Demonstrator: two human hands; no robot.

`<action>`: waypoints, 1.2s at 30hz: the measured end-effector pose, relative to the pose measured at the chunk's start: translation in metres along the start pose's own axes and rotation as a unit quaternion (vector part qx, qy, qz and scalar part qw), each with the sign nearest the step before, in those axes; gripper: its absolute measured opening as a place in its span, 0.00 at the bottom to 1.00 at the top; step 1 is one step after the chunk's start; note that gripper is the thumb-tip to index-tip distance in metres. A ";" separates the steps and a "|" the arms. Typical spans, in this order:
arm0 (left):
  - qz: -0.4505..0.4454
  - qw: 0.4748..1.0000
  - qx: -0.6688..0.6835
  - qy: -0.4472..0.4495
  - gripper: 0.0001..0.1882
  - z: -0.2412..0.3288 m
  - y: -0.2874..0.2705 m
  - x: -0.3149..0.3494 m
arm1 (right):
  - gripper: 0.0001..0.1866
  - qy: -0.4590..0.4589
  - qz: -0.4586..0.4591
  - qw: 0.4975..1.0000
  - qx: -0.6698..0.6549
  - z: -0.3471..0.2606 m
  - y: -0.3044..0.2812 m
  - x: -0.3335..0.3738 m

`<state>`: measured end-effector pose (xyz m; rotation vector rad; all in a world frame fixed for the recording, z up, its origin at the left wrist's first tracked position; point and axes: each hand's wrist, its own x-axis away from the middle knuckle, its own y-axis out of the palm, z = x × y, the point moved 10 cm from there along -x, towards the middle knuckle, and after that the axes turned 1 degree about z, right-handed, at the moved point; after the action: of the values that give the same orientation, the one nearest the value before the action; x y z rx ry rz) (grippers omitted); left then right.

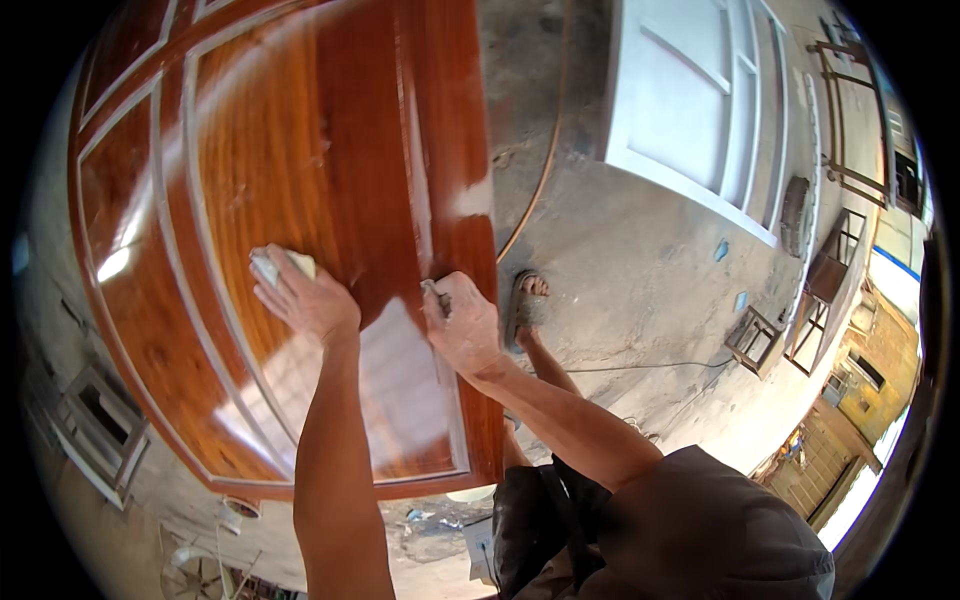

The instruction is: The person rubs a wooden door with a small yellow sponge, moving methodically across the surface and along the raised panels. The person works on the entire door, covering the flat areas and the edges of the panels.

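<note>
A glossy reddish-brown wooden door panel (358, 170) lies before me, its raised mouldings lined with whitish dust. My left hand (312, 302) rests on the lighter wood of the middle panel, its fingers closed over a pale pad (301, 263), partly hidden beneath them. Farther right, my right hand (464, 325) is closed in a pinch on a small grey folded piece (433, 290). That piece touches the door along the right-hand moulding (416, 190). Its exact kind is mostly hidden by the fingers.
A white-painted panelled door (675, 120) stands at the upper right. A hose (545, 180) runs over the concrete floor beside my sandalled foot (530, 300). A small stool (755, 340) is at the right, a grey frame (100, 425) at the lower left, and a fan (197, 575) below.
</note>
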<state>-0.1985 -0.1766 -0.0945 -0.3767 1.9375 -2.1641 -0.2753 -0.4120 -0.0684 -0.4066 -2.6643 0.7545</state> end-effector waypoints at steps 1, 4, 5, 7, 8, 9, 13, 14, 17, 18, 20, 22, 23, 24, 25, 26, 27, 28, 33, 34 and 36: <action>0.093 0.993 0.028 0.062 0.36 -0.001 -0.011 0.001 | 0.11 -0.017 0.013 1.000 0.010 -0.010 0.001 -0.025; 0.094 0.994 0.023 0.059 0.36 -0.001 -0.014 0.003 | 0.10 -0.052 0.050 0.997 0.037 -0.040 0.006 -0.105; 0.077 0.996 0.012 0.045 0.36 -0.005 -0.010 0.001 | 0.10 -0.053 0.050 0.996 0.042 -0.038 0.006 -0.106; 0.052 0.998 0.008 0.032 0.36 -0.006 -0.001 0.000 | 0.09 -0.054 0.048 0.996 0.051 -0.036 0.005 -0.097; 0.045 0.999 0.009 0.030 0.37 -0.009 0.001 0.001 | 0.10 -0.046 0.030 0.998 0.036 -0.027 0.006 -0.075; 0.036 0.999 0.013 0.027 0.37 -0.011 0.004 0.001 | 0.10 -0.028 0.004 0.999 0.035 -0.014 0.007 -0.048; 0.073 0.995 0.022 0.056 0.38 -0.010 -0.003 0.001 | 0.12 -0.032 0.002 0.999 0.008 -0.021 0.009 -0.062; 0.076 0.995 0.028 0.060 0.38 -0.006 -0.005 0.001 | 0.11 -0.052 0.029 0.998 0.026 -0.031 0.009 -0.093; 0.054 0.996 0.042 0.050 0.40 -0.001 -0.003 0.002 | 0.10 -0.071 0.057 0.995 0.046 -0.050 0.010 -0.171; 0.044 0.997 0.045 0.038 0.41 -0.003 -0.002 0.000 | 0.10 -0.068 0.055 0.994 0.059 -0.057 0.013 -0.180; 0.067 0.997 0.035 0.034 0.40 -0.012 -0.004 0.003 | 0.10 -0.046 0.019 0.998 0.044 -0.052 0.018 -0.156; 0.078 0.995 0.042 0.033 0.39 -0.011 -0.004 0.001 | 0.10 -0.036 -0.003 0.999 0.036 -0.044 0.016 -0.141; 0.077 0.995 0.045 0.033 0.40 -0.010 -0.006 0.002 | 0.10 -0.035 -0.014 0.999 0.029 -0.045 0.014 -0.137; 0.076 0.995 0.048 0.032 0.40 -0.009 -0.007 0.003 | 0.10 -0.033 -0.026 0.999 0.022 -0.045 0.015 -0.138; 0.057 0.997 0.046 0.023 0.40 -0.010 -0.004 0.003 | 0.09 -0.068 0.003 0.997 0.038 -0.053 0.013 -0.156; 0.059 0.996 0.057 0.028 0.42 -0.008 -0.005 0.004 | 0.09 -0.071 0.016 0.996 0.049 -0.059 0.013 -0.181; 0.063 0.995 0.068 0.032 0.44 -0.004 -0.006 0.003 | 0.09 -0.077 0.029 0.995 0.061 -0.066 0.012 -0.210; 0.065 0.994 0.078 0.036 0.46 -0.002 -0.007 0.003 | 0.09 -0.081 0.040 0.993 0.071 -0.075 0.010 -0.232; 0.073 0.993 0.083 0.040 0.46 -0.004 -0.010 0.003 | 0.10 0.008 -0.029 0.999 0.035 -0.056 0.017 -0.212; 0.070 0.993 0.084 0.040 0.46 -0.004 -0.009 0.003 | 0.10 -0.006 -0.023 0.999 0.034 -0.057 0.018 -0.217; 0.089 0.991 0.085 0.050 0.46 -0.001 -0.015 0.001 | 0.11 -0.033 -0.011 0.999 0.029 -0.069 0.019 -0.229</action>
<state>-0.1994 -0.1746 -0.0793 -0.0647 1.7440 -2.2456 -0.0388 -0.4478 -0.0793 -0.3412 -2.6960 0.8509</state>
